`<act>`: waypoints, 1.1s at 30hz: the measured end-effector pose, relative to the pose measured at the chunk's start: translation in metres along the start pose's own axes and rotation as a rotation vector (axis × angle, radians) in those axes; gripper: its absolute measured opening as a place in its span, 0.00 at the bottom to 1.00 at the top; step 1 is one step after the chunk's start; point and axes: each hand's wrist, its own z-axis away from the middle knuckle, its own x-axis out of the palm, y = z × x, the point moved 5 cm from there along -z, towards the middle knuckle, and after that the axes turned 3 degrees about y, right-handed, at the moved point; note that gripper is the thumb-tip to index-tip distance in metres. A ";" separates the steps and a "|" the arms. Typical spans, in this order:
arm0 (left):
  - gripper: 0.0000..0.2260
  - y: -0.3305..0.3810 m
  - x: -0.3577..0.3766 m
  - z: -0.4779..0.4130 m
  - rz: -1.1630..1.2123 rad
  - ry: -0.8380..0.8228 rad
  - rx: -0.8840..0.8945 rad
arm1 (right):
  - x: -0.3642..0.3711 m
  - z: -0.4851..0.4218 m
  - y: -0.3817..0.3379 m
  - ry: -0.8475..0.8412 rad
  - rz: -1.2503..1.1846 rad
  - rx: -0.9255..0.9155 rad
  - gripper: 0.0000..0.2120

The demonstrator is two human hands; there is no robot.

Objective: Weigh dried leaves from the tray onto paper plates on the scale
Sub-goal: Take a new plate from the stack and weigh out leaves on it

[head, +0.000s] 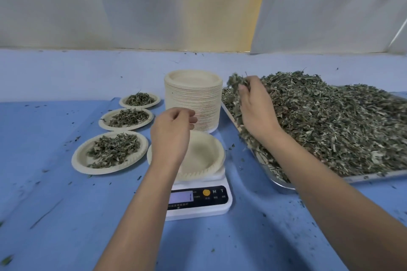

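A white digital scale [199,201] stands in the middle with an empty paper plate [206,156] on it. My left hand [171,132] hovers over that plate with fingers loosely curled, holding nothing. My right hand [255,105] grips a bunch of dried leaves [235,81] lifted above the left end of the metal tray [284,185], which is heaped with dried leaves [330,121].
A tall stack of paper plates [193,99] stands behind the scale. Three plates filled with leaves lie in a row at the left: near [110,153], middle [126,119], far [139,99]. Leaf crumbs are scattered on the blue cloth [55,204]. A curtain hangs behind.
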 end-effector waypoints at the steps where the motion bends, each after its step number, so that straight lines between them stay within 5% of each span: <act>1: 0.12 0.000 -0.004 -0.002 0.026 0.020 -0.009 | 0.008 0.001 -0.011 -0.014 -0.046 -0.009 0.10; 6: 0.12 -0.003 -0.026 -0.014 0.122 0.133 -0.027 | 0.055 0.025 -0.041 -0.185 -0.257 -0.004 0.08; 16: 0.13 -0.007 -0.027 -0.018 0.206 0.152 -0.090 | 0.086 0.053 -0.030 -0.523 -0.268 0.116 0.07; 21: 0.13 -0.007 -0.028 -0.018 0.226 0.147 -0.105 | 0.085 0.053 -0.035 -0.504 0.005 -0.052 0.09; 24: 0.13 -0.008 -0.029 -0.019 0.217 0.144 -0.111 | 0.081 0.053 -0.038 -0.466 -0.004 -0.096 0.02; 28: 0.13 -0.011 -0.030 -0.021 0.229 0.137 -0.146 | 0.072 0.052 -0.039 -0.349 -0.063 -0.104 0.10; 33: 0.13 -0.013 -0.030 -0.023 0.245 0.147 -0.184 | 0.068 0.051 -0.033 -0.295 -0.167 -0.018 0.09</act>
